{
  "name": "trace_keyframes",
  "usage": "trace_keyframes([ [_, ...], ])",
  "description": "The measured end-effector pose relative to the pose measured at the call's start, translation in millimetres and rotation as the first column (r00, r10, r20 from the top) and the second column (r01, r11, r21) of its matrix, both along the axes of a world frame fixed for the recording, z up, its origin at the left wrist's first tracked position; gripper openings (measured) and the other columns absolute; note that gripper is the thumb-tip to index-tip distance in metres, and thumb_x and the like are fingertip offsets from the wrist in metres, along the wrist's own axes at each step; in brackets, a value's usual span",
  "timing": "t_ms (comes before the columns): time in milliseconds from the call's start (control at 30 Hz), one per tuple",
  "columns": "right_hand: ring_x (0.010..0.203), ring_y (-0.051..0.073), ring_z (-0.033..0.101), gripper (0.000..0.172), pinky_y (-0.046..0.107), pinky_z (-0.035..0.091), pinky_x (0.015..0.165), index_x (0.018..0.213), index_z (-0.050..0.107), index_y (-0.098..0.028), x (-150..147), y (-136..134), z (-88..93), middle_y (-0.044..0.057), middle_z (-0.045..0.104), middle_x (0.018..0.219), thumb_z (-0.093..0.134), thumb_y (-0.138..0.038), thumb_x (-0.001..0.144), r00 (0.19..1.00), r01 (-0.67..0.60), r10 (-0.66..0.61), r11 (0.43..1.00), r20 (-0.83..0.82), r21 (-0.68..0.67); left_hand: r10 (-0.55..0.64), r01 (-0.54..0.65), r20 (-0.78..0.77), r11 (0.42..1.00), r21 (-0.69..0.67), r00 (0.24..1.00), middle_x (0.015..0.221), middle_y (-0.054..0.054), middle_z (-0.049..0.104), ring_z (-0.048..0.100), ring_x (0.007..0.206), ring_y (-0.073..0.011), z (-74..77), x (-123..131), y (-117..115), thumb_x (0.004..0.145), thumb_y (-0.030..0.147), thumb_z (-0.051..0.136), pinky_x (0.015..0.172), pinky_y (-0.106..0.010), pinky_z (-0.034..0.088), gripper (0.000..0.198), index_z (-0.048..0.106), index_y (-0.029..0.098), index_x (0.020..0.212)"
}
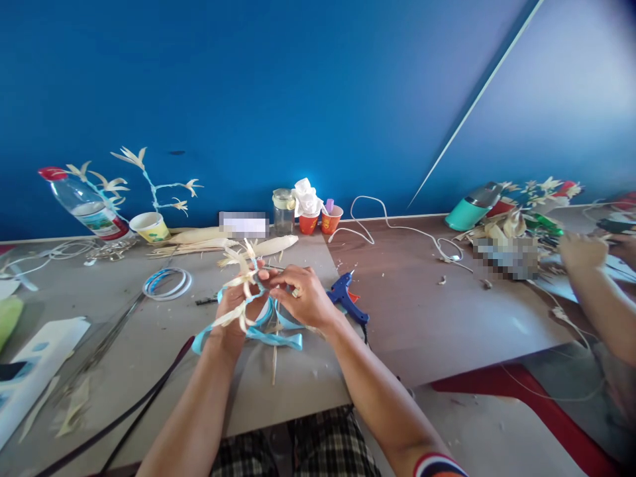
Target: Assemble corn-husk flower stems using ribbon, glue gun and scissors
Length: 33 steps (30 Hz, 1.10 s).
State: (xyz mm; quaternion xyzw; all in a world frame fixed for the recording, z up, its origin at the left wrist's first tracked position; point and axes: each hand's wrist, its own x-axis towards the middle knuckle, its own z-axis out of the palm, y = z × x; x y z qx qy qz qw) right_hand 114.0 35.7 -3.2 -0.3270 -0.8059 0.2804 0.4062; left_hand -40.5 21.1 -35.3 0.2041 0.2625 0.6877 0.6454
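Observation:
My left hand (233,311) is closed round a thin stem with pale dried-husk flowers (242,268) on it, held upright over the table. My right hand (303,295) pinches a light blue ribbon (271,334) against the stem just below the flowers. Loops of the ribbon trail down from both hands onto the grey board (149,351). A blue glue gun (345,298) lies on the table just right of my right hand.
A plastic bottle (87,205) with husk-flower branches, a yellow cup (150,226), corn husks (199,235), a glass jar (283,211) and orange cups (320,218) line the back edge. A ribbon coil (166,283) lies left. Another person's hand (579,252) works at right near a teal flask (472,207).

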Motion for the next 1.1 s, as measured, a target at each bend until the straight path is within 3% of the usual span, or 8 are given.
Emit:
trace_keyframes([
  [267, 0.065, 0.011, 0.05, 0.018, 0.024, 0.039, 0.063, 0.083, 0.068, -0.015, 7.3, 11.0, -1.2, 0.002, 0.061, 0.074, 0.057, -0.028, 0.079, 0.92, 0.029, -0.14, 0.956, -0.366, -0.292, -0.137, 0.132, 0.077, 0.989, 0.069, 0.988, 0.054, 0.001, 0.056, 0.06, 0.065, -0.0159, 8.7, 0.5, -4.0, 0.081, 0.015, 0.053, 0.077, -0.039, 0.052, 0.011, 0.064, 0.016, 0.081],
  [433, 0.063, 0.01, 0.049, 0.018, 0.022, 0.038, 0.06, 0.083, 0.068, -0.017, 3.2, 12.7, -1.1, -0.001, 0.059, 0.068, 0.061, -0.03, 0.074, 0.837, -0.174, -0.134, 0.854, -0.53, -0.491, -0.27, 0.265, 0.069, 0.962, 0.072, 0.96, 0.046, 0.002, 0.049, 0.057, 0.061, -0.0159, 4.2, -0.7, -6.2, 0.08, 0.017, 0.054, 0.078, -0.039, 0.051, 0.01, 0.063, 0.013, 0.079],
  [633, 0.054, 0.006, 0.043, 0.022, 0.02, 0.035, 0.055, 0.083, 0.068, -0.016, 3.9, 19.8, -5.3, -0.003, 0.055, 0.063, 0.067, -0.033, 0.07, 0.681, -0.449, -0.154, 0.685, -0.716, -0.574, -0.384, 0.383, 0.004, 0.923, 0.04, 0.923, 0.042, 0.002, 0.047, 0.054, 0.057, -0.0149, 1.6, 4.1, -6.2, 0.08, 0.017, 0.054, 0.076, -0.037, 0.051, 0.012, 0.064, 0.012, 0.077],
  [733, 0.051, 0.005, 0.042, 0.026, 0.02, 0.033, 0.051, 0.082, 0.067, -0.015, 7.0, 22.8, -6.1, -0.003, 0.056, 0.064, 0.07, -0.036, 0.068, 0.677, -0.526, -0.146, 0.59, -0.722, -0.612, -0.415, 0.417, -0.051, 0.908, 0.037, 0.909, 0.041, 0.002, 0.046, 0.053, 0.055, -0.0148, -1.4, 6.0, -5.2, 0.078, 0.022, 0.059, 0.074, -0.035, 0.051, 0.011, 0.065, 0.013, 0.077],
  [833, 0.048, 0.004, 0.041, 0.026, 0.019, 0.03, 0.046, 0.073, 0.062, -0.014, 9.1, 23.2, -5.0, -0.003, 0.055, 0.063, 0.072, -0.037, 0.066, 0.703, -0.538, -0.139, 0.536, -0.697, -0.65, -0.419, 0.425, -0.098, 0.904, 0.045, 0.903, 0.041, 0.003, 0.044, 0.05, 0.054, -0.0144, -4.4, 6.9, -4.1, 0.071, 0.026, 0.068, 0.072, -0.035, 0.05, 0.012, 0.066, 0.015, 0.076],
  [1100, 0.041, 0.004, 0.04, 0.022, 0.018, 0.028, 0.04, 0.063, 0.058, -0.014, 8.3, 22.6, -6.2, -0.004, 0.053, 0.056, 0.07, -0.032, 0.063, 0.765, -0.491, -0.147, 0.497, -0.627, -0.715, -0.395, 0.397, -0.149, 0.918, -0.02, 0.906, 0.042, 0.003, 0.041, 0.049, 0.053, -0.0147, -5.0, 8.2, -1.5, 0.07, 0.026, 0.069, 0.07, -0.035, 0.049, 0.009, 0.063, 0.019, 0.068],
])
